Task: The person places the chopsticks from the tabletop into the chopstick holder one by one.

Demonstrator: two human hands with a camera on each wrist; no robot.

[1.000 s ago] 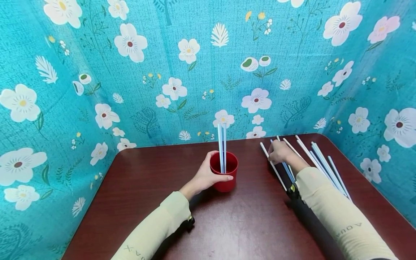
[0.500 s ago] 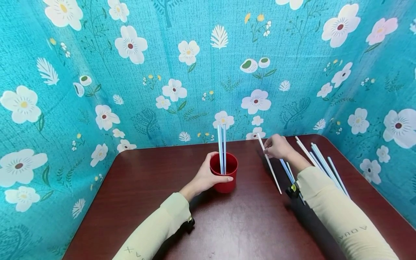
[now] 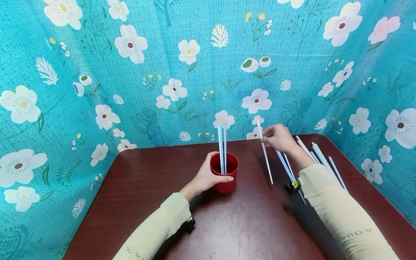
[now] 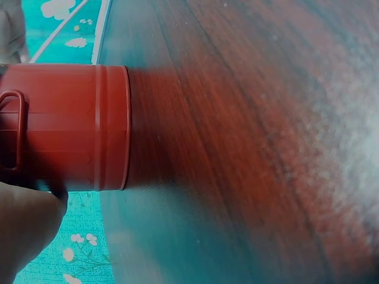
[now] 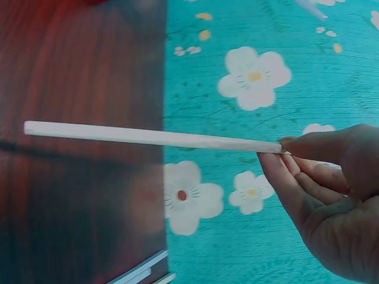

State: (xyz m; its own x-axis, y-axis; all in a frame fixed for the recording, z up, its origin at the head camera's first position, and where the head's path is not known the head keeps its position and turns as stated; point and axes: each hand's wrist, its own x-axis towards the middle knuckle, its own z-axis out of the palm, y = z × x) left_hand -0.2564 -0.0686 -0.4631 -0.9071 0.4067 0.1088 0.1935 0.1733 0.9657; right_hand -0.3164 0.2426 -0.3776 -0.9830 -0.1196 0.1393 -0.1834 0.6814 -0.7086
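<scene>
My left hand (image 3: 204, 174) grips a red cup (image 3: 225, 185) by its upper side, thumb lying across the front below the rim. The left wrist view shows a small moulded handle (image 4: 22, 130) on the cup's wall. Pale blue straw-like sticks (image 3: 220, 139) stand upright inside, rising above the rim. Right of the cup, my right hand (image 3: 279, 138) pinches a white straw-like stick (image 3: 267, 162) between thumb and fingertips near its upper part. This stick slants, with its lower end close over the table. In the right wrist view the white stick (image 5: 148, 137) extends away from the fingertips.
Several more white and blue sticks (image 3: 321, 153) lie on the dark red-brown table (image 3: 152, 169) to the right, partly hidden under my right forearm. A teal flowered cloth (image 3: 195, 72) hangs behind the table and along both sides.
My right hand has picked up the white stick from the table and raised it, tilting it more upright and bringing it slightly left. My left hand and the cup stay in place.
</scene>
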